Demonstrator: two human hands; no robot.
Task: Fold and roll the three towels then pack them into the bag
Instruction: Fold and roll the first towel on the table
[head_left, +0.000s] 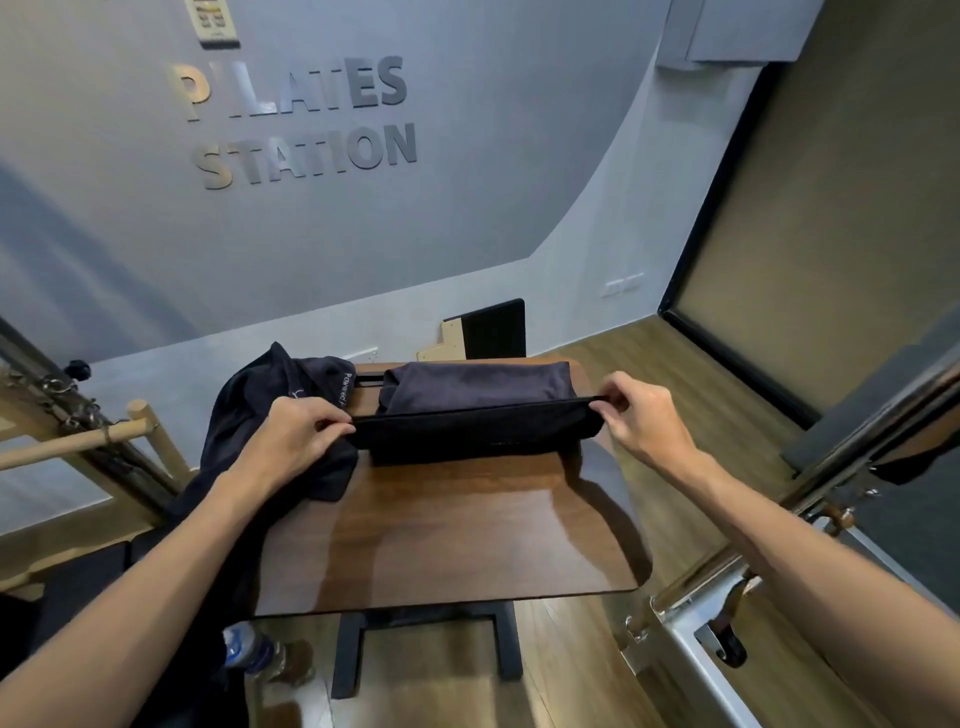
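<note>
A dark towel (470, 428) is stretched taut between my hands above the far half of the wooden table (447, 540), hanging down in a folded band. My left hand (296, 434) pinches its left end and my right hand (631, 410) pinches its right end. Right behind it lies a folded dark grey towel (475, 384). A black bag (270, 395) with white lettering slumps over the table's far left edge, partly under my left hand. I cannot make out a third towel.
A black table base (426, 654) stands on the wood floor, with a water bottle (244, 647) by its left foot. A wooden bar and metal frame (88, 441) are at the left. A metal rail (810, 499) crosses at the right.
</note>
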